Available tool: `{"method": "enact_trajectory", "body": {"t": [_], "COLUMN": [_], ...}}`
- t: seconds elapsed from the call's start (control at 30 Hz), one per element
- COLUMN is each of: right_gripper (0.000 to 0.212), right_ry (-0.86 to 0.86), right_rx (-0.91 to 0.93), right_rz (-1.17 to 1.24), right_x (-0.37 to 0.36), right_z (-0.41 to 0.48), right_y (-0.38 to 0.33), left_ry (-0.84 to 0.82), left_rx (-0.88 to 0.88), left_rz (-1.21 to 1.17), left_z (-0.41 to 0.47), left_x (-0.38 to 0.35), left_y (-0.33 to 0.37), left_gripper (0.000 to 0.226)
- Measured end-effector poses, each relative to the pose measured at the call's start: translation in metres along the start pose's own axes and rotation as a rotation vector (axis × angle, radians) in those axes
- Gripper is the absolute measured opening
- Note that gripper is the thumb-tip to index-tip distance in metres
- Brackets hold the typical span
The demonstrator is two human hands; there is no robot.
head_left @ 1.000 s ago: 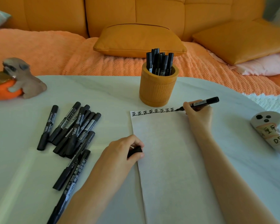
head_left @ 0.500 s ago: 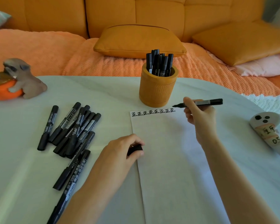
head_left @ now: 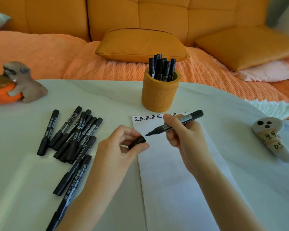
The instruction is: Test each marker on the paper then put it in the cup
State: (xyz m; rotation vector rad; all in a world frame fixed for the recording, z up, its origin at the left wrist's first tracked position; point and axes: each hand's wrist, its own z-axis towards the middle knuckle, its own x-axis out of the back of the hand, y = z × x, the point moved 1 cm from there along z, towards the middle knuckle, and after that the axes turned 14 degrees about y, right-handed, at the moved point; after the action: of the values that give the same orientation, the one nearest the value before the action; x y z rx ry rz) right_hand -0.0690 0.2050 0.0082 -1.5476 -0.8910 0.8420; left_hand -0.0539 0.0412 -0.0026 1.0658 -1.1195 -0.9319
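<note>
Right hand (head_left: 182, 135) grips the marker (head_left: 175, 123), tip aimed left at the cap (head_left: 137, 142) pinched in left hand (head_left: 122, 144).

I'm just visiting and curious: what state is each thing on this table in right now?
marker: uncapped, gripped in the right hand, tip aimed at the cap.
cap: off, pinched in the left hand.
cup: upright, holding capped markers.
paper: flat, a row of written marks along its top edge.
loose markers: capped, lying on the table left of the paper.
</note>
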Motion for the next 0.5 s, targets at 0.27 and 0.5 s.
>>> {"method": "enact_trajectory", "body": {"t": [0.27, 0.5], "right_gripper": [0.027, 0.031], "right_ry": [-0.108, -0.137], "right_rx": [0.084, 0.117], "right_rz": [-0.063, -0.023], "right_x": [-0.01, -0.02], "right_z": [-0.008, -0.015], "right_y": [0.005, 0.011], "left_ry": [-0.007, 0.065], "left_rx": [-0.059, -0.055], "left_rz": [0.035, 0.045], "left_z": [-0.002, -0.004], "left_x": [0.0, 0.003], "left_y": [0.005, 0.003], "left_gripper": [0.019, 0.015]}}
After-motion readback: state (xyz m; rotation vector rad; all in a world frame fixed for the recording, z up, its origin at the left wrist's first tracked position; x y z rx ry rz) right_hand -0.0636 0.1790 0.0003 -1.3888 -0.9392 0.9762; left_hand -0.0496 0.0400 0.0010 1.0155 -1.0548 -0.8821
